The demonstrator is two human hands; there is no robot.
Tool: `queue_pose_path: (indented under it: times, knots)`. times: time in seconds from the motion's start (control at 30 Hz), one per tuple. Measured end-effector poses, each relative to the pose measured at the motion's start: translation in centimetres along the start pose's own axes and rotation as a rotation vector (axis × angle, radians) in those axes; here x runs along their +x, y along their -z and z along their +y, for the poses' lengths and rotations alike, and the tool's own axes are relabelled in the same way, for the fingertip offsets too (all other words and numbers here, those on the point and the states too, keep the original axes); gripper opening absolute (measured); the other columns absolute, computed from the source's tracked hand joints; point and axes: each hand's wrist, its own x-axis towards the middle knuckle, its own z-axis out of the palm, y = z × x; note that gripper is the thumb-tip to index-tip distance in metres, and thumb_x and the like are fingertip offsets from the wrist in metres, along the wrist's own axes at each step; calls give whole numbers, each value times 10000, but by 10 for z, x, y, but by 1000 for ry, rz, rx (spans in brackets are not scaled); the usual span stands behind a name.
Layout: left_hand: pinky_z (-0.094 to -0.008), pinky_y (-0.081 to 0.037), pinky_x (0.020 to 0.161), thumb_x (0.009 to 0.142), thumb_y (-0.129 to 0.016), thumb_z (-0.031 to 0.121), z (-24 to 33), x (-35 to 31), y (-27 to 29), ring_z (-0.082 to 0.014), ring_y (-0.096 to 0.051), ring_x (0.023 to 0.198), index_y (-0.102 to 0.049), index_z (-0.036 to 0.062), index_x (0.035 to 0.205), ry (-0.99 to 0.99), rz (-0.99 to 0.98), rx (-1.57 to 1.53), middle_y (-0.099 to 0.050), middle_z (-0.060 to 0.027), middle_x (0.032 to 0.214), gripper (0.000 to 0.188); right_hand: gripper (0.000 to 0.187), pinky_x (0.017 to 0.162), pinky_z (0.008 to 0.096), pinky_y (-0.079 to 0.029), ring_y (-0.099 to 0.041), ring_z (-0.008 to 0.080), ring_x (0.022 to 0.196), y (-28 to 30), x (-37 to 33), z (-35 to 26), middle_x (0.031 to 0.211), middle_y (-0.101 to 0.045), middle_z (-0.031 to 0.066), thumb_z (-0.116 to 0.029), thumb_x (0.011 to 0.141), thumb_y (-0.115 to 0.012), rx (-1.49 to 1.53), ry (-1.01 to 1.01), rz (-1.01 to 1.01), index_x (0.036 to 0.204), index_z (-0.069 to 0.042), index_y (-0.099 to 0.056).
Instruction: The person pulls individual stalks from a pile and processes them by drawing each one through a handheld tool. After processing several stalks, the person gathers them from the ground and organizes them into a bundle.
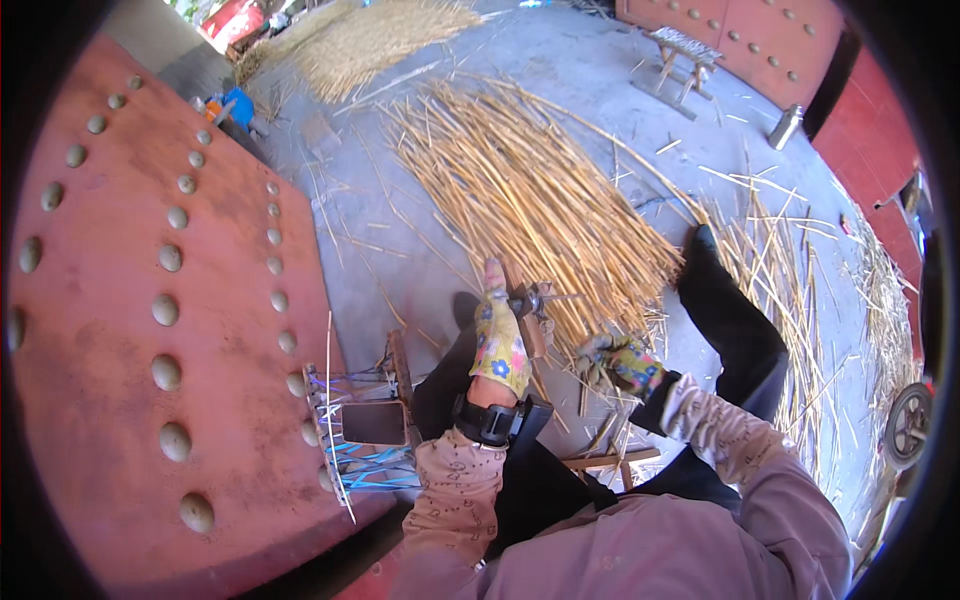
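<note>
My left hand (pixel 500 335), in a flowered glove with a pale pink fingertip, is closed against a small wooden tool with a dark metal fitting (pixel 535 312). One finger lies straight along the tool's left side, and the other fingers are mostly hidden. To the right, my right hand (pixel 622 366), in a matching glove with grey finger parts, is curled closed. Whatever its fingers hold is too small to make out. Just beyond both hands, a broad layer of long yellow stalks (pixel 530 190) lies on the floor.
Red studded door panels (pixel 225 290) stand close on my left. Beside my left forearm is a stool frame with blue cords (pixel 370 465). More stalks (pixel 790 300) lie right of my leg. Farther off are a straw mat (pixel 375 45), a low stool (pixel 680 65) and a metal flask (pixel 786 128).
</note>
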Motion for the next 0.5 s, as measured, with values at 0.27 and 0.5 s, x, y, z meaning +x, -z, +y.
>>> queue_pose_path:
  times: [0.27, 0.5]
  knots:
    - [-204, -390, 470, 770, -418, 542, -80, -62, -15, -85, -482, 542, -519, 87, 893, 208, -342, 104, -556, -33, 679, 483, 412, 604, 280, -498, -509, 301, 929, -10, -118, -8, 1005, -487, 228, -162, 709, -613, 129, -47, -496, 1035, 39, -461]
    - [-201, -413, 621, 846, -385, 389, -119, -106, -21, -57, -476, 702, -456, 55, 1102, 82, -586, 240, -515, 4, 853, 427, 592, 799, 351, -413, -489, 216, 981, -42, -134, -67, 1142, -449, 157, -362, 768, -539, 167, 239, -141, 1207, -50, -293]
